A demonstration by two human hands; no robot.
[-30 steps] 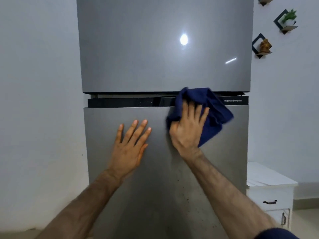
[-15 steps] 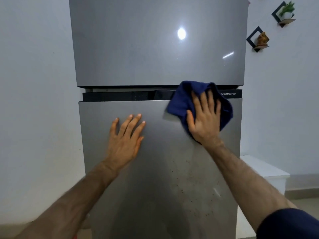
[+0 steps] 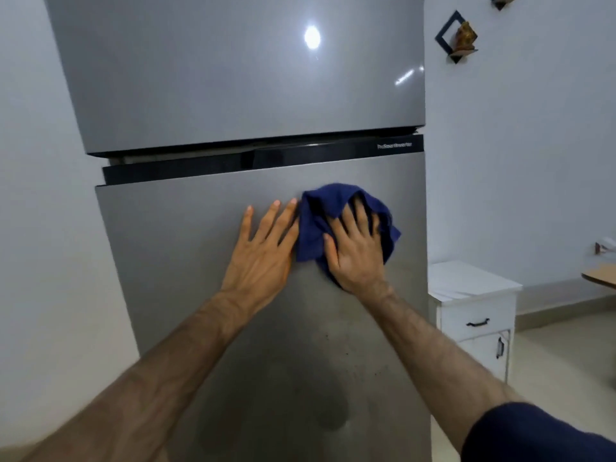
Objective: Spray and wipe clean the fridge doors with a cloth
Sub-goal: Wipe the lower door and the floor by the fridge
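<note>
A silver two-door fridge fills the view, with an upper door (image 3: 233, 78) and a lower door (image 3: 186, 261) split by a black band. My right hand (image 3: 355, 250) presses a dark blue cloth (image 3: 320, 215) flat against the upper part of the lower door, fingers spread over it. My left hand (image 3: 265, 243) lies flat on the same door just left of the cloth, its fingertips almost touching the fabric. Dark specks and smears mark the lower door below my hands.
A white cabinet (image 3: 473, 305) with a drawer stands right of the fridge. A black diamond wall shelf (image 3: 455, 36) with a small figure hangs above it. A wooden table edge (image 3: 600, 275) shows at far right. White wall lies left of the fridge.
My right hand has slid the cloth down from the black band onto the lower door and leftward, ending beside my left hand. The view has shifted and tilted.
</note>
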